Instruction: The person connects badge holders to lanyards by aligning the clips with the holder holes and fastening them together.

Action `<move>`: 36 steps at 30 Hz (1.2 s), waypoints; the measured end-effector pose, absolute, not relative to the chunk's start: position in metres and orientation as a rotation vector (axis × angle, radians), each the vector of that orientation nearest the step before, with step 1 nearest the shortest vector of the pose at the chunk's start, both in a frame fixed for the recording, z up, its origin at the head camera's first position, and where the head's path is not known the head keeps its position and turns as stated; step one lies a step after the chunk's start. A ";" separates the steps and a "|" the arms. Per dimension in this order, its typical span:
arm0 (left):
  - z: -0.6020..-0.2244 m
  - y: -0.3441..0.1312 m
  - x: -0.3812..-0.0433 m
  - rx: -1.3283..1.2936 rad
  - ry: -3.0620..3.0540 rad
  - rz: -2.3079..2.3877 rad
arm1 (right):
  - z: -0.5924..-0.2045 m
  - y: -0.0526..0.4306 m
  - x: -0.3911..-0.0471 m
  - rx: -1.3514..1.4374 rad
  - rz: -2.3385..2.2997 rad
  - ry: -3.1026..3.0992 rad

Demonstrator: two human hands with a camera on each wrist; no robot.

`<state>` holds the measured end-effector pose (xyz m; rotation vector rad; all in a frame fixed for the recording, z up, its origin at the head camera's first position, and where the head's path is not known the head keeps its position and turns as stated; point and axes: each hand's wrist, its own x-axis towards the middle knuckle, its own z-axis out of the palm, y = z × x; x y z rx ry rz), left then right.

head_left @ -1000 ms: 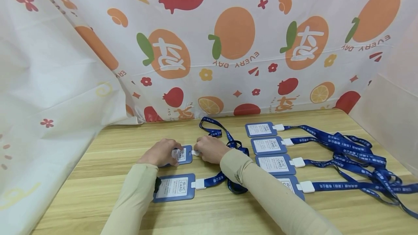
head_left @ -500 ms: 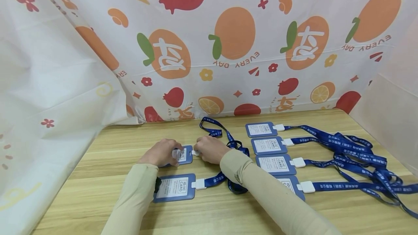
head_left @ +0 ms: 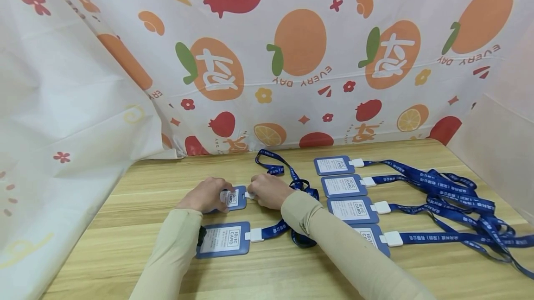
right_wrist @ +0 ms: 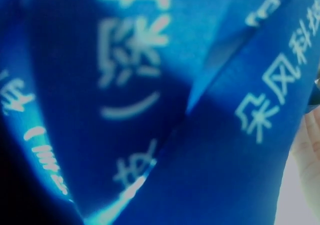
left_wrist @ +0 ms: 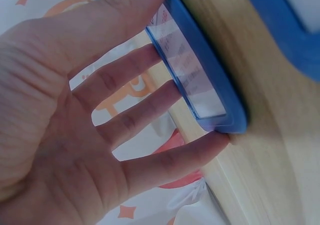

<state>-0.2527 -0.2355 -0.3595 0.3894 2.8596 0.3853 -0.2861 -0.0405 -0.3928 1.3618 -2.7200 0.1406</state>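
Observation:
In the head view my left hand (head_left: pixel 208 194) holds a blue ID card holder (head_left: pixel 240 199) flat on the table by its long edges. The left wrist view shows the thumb at the near edge of the holder (left_wrist: pixel 227 97) and the fingertips along the far edge. My right hand (head_left: pixel 267 192) pinches the white clip (head_left: pixel 250 195) at the holder's slotted end, covering most of it. A blue lanyard (head_left: pixel 268 155) lies looped beyond and beside that hand. Blurred lanyard strap (right_wrist: pixel 220 180) fills most of the right wrist view.
A second card holder (head_left: pixel 223 239) with its white clip (head_left: pixel 256 235) lies nearer me, beside the left sleeve. Several more holders (head_left: pixel 352 210) lie in a column at right, their lanyards (head_left: pixel 459 193) tangled toward the table's right side. A fruit-print curtain (head_left: pixel 300 105) stands behind the table.

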 end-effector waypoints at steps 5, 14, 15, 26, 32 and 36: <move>-0.359 -0.236 -0.252 0.394 2.858 0.382 | -0.393 -0.042 -0.286 1.363 0.144 -2.732; -0.360 -0.236 -0.253 0.402 2.862 0.376 | -0.393 -0.042 -0.285 1.358 0.114 -2.721; -0.360 -0.236 -0.253 0.405 2.863 0.376 | -0.392 -0.043 -0.285 1.356 0.111 -2.722; -0.359 -0.236 -0.252 0.396 2.865 0.391 | -0.390 -0.045 -0.283 1.336 0.092 -2.737; -0.359 -0.236 -0.252 0.396 2.860 0.386 | -0.391 -0.046 -0.284 1.342 0.082 -2.734; -0.359 -0.235 -0.252 0.398 2.862 0.379 | -0.392 -0.046 -0.285 1.343 0.092 -2.741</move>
